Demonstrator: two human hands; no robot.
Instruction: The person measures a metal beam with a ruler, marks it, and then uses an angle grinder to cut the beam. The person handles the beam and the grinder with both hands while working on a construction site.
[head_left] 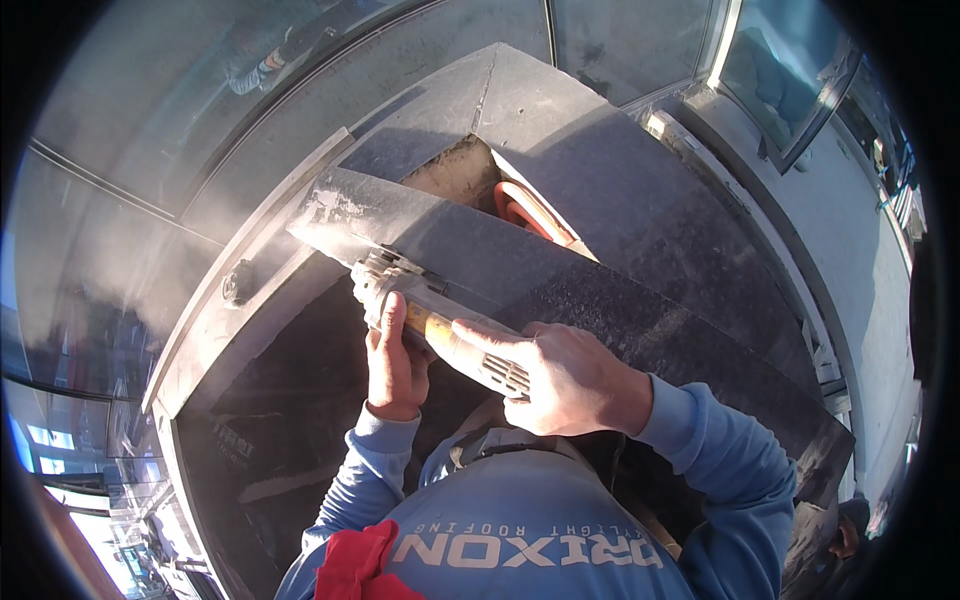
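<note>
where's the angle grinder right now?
Head view, centre: the angle grinder is gripped by the left hand and right hand, its head against the dark stone slab.

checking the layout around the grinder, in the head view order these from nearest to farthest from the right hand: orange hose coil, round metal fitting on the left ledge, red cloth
From the right hand:
1. Orange hose coil, up ahead in the gap between the dark stone slabs.
2. Red cloth, low down to the left, at the person's chest.
3. Round metal fitting, far left on the ledge.
</note>
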